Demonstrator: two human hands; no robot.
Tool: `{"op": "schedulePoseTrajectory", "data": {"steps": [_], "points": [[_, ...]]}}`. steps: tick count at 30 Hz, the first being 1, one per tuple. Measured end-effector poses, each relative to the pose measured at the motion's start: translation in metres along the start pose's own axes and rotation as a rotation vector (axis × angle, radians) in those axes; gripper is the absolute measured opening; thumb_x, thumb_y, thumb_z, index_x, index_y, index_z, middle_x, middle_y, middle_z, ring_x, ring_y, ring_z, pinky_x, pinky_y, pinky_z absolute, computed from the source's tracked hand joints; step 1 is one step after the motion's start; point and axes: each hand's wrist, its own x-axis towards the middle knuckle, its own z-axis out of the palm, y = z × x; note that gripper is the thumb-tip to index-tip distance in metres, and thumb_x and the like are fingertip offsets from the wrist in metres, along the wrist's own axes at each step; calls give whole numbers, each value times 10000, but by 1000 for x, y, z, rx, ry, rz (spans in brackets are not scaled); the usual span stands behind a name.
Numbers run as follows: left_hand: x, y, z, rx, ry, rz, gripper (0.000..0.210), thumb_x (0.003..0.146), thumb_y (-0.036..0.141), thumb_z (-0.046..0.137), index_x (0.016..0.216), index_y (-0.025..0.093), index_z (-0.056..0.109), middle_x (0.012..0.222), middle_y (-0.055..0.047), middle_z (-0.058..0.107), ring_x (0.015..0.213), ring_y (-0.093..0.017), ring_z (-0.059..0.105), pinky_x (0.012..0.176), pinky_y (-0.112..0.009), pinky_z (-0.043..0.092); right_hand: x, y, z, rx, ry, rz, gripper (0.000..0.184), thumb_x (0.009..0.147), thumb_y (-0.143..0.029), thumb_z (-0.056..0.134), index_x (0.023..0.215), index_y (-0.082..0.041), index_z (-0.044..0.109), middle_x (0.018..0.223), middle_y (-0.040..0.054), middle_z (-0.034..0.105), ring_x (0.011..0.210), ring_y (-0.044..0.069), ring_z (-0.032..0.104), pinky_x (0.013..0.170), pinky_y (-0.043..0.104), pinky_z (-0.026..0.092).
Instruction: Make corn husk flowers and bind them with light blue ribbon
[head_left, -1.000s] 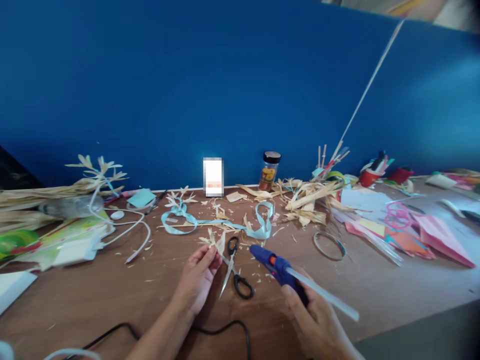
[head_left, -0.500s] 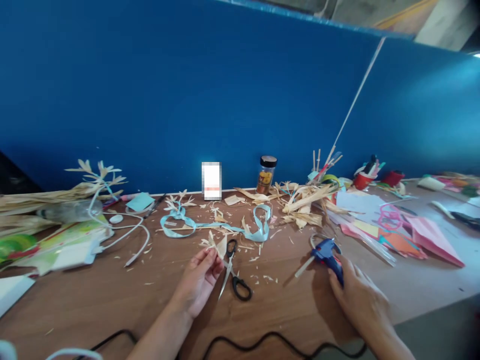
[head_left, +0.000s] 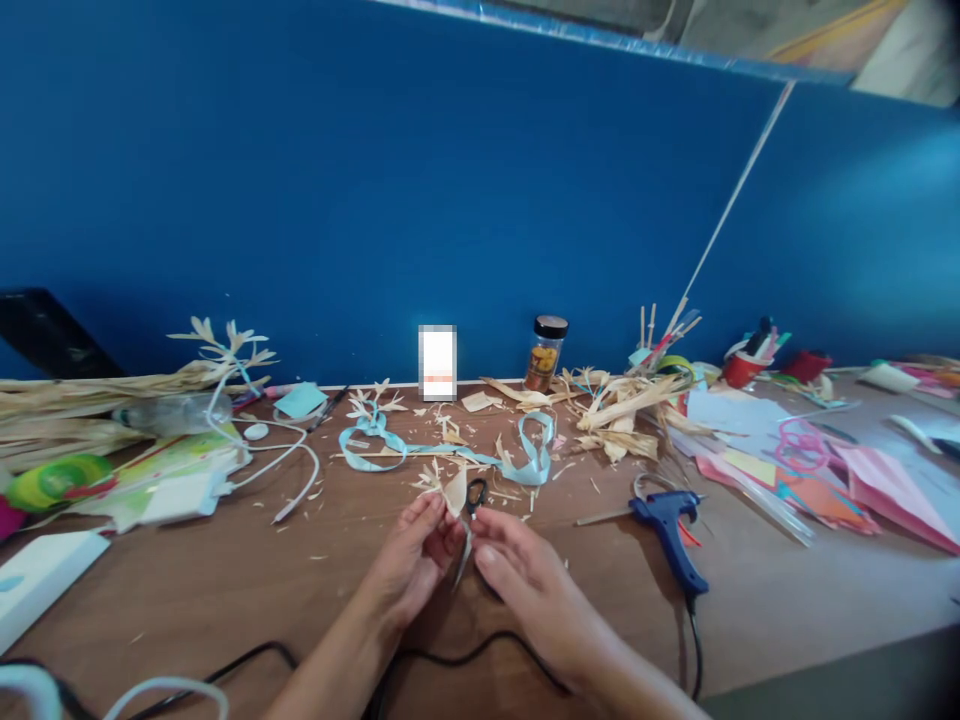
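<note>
My left hand (head_left: 422,548) is closed, pinching a small pale dried-husk flower (head_left: 454,490) between thumb and fingers. Beside it, my right hand (head_left: 525,575) hovers over the scissors (head_left: 476,492), its thumb apart from its fingers and nothing visible in its grasp. Those scissors have black handles; one handle is hidden under my right hand, and the blades point toward me between both hands. A blue glue gun (head_left: 671,535) rests on the table to the right, with a clear glue stick out of its back.
Light-blue ribbon (head_left: 525,462) and husk scraps are strewn behind my hands. A black-lidded jar (head_left: 545,355) stands by the blue partition. Husks (head_left: 619,410) and coloured paper (head_left: 862,485) lie right; a white power bank (head_left: 180,497) and cables lie left. A black cord (head_left: 457,660) crosses the front.
My right hand has let go of the glue gun, now lying on the table, and has moved left beside my left hand. The left hand still holds the husk flower. The view has shifted slightly.
</note>
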Motion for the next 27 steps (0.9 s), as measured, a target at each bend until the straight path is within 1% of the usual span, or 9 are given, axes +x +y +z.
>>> {"op": "schedulePoseTrajectory", "data": {"steps": [1, 3, 6, 8, 12, 16, 20, 23, 27], "points": [[-1, 1, 0, -10, -10, 3, 124, 658, 69, 677, 717, 146, 600, 617, 6, 625, 559, -83, 598, 579, -188, 527, 11, 2, 12, 105, -48, 21, 304, 839, -333, 462, 1123, -236, 514, 1109, 63, 597, 1065, 206, 529, 927, 333, 399], [-2, 3, 0, -30, -27, 24, 130, 653, 71, 681, 735, 141, 609, 673, -8, 648, 599, -91, 612, 611, -195, 529, 30, 6, 25, 260, -103, 2, 294, 849, -303, 460, 1126, -232, 524, 1082, 22, 616, 1063, 184, 528, 967, 347, 346], [-1, 4, 0, -53, -42, 46, 128, 664, 79, 674, 764, 137, 618, 742, -24, 668, 648, -98, 627, 654, -200, 529, 46, 14, 31, 436, -128, -17, 303, 840, -286, 490, 1138, -243, 525, 1050, -9, 629, 1032, 157, 538, 985, 342, 311], [0, 4, -1, -62, -43, 42, 131, 670, 80, 669, 774, 141, 618, 750, -17, 671, 646, -92, 628, 659, -197, 528, 53, 20, 32, 554, -137, 26, 312, 821, -293, 526, 1128, -238, 541, 1034, 5, 639, 1013, 157, 547, 971, 330, 327], [2, 1, -2, -49, -41, 18, 121, 680, 83, 664, 776, 140, 619, 705, -6, 665, 603, -78, 622, 637, -183, 529, 60, 31, 34, 718, -102, 100, 326, 788, -350, 562, 1077, -200, 590, 988, 47, 657, 925, 176, 583, 869, 320, 417], [4, -1, -2, -30, -12, 14, 113, 671, 81, 672, 753, 140, 623, 678, -4, 663, 580, -80, 620, 616, -186, 535, 62, 35, 33, 770, -32, 116, 309, 774, -373, 578, 1018, -189, 628, 906, 48, 679, 807, 161, 606, 787, 300, 455], [5, -3, -2, 1, 24, 23, 124, 648, 85, 693, 737, 143, 628, 660, -5, 661, 563, -83, 615, 583, -184, 533, 60, 35, 30, 763, 56, 124, 205, 763, -314, 610, 920, -196, 668, 860, 28, 691, 756, 134, 607, 736, 260, 463], [4, -3, -2, 45, 44, 26, 120, 642, 103, 702, 730, 142, 630, 649, -5, 658, 552, -78, 607, 568, -172, 525, 59, 35, 28, 700, 119, 99, 170, 746, -304, 630, 853, -187, 688, 799, 24, 700, 741, 140, 612, 729, 264, 464], [3, -3, -1, 145, 14, 40, 93, 673, 134, 684, 752, 127, 634, 667, -15, 650, 577, -75, 602, 603, -174, 519, 59, 38, 29, 642, 146, 20, 170, 768, -291, 606, 865, -181, 691, 798, 31, 703, 770, 163, 618, 735, 286, 465]]}}
